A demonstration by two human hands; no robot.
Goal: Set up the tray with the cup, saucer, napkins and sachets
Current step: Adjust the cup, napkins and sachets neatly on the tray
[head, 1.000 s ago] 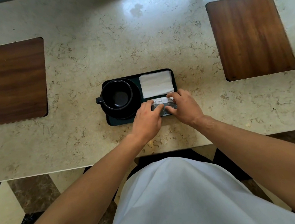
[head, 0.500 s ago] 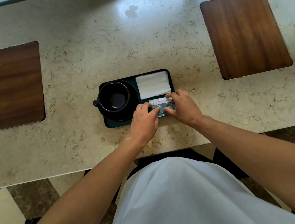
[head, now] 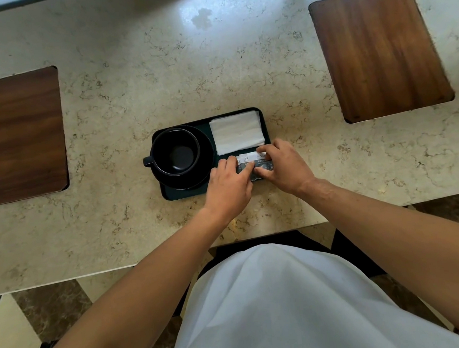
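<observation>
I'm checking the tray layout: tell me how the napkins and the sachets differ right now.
The napkins are plain white; the sachets carry print, white on top and dark below. The napkins lie untouched in the tray's far right corner; the sachets sit nearer, with the left hand and the right hand on them. The napkins form one square stack; the sachets overlap in a row. Both lie flat in the dark tray.

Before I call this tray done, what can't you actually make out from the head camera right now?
- Sachets: their count and near ends, covered by the left hand and right hand.
- Sachet print: too small to read.
- Tray: its near right corner, under both hands.
- Napkins: how many are stacked, seen only from above.
- Saucer: mostly covered by the cup.
</observation>
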